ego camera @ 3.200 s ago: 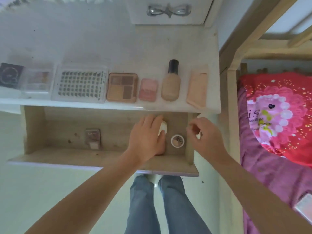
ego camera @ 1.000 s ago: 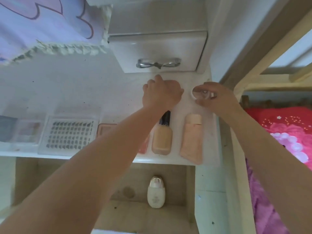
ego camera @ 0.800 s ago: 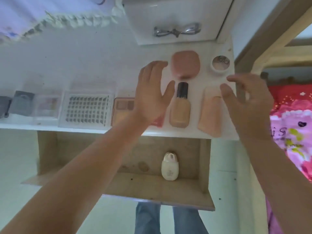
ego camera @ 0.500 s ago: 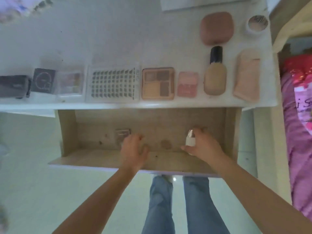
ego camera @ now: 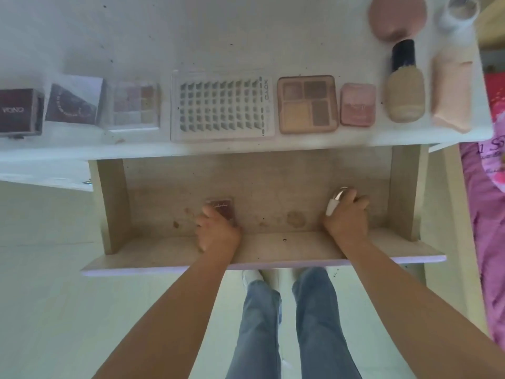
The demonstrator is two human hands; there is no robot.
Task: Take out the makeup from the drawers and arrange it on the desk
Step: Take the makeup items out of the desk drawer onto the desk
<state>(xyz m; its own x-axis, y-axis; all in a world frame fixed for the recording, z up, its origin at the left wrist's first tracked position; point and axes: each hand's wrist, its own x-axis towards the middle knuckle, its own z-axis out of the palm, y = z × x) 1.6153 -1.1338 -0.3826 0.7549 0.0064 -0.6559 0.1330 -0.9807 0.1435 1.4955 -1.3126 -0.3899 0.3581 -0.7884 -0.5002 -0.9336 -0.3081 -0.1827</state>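
Eleven makeup items lie on your desk (ego camera: 218, 36). The drawer (ego camera: 259, 170) holds two: your left hand (ego camera: 217, 233) grips the compact (ego camera: 222, 211), your right hand (ego camera: 345, 217) the bottle (ego camera: 335, 203).

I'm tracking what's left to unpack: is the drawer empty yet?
Not empty. The open drawer holds a small dark red compact under the left hand, and a white bottle gripped by the right hand.

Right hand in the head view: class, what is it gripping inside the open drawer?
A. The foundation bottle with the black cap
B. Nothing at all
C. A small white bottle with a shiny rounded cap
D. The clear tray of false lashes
C: the right hand curls round a small white bottle with a shiny cap, down in the drawer.
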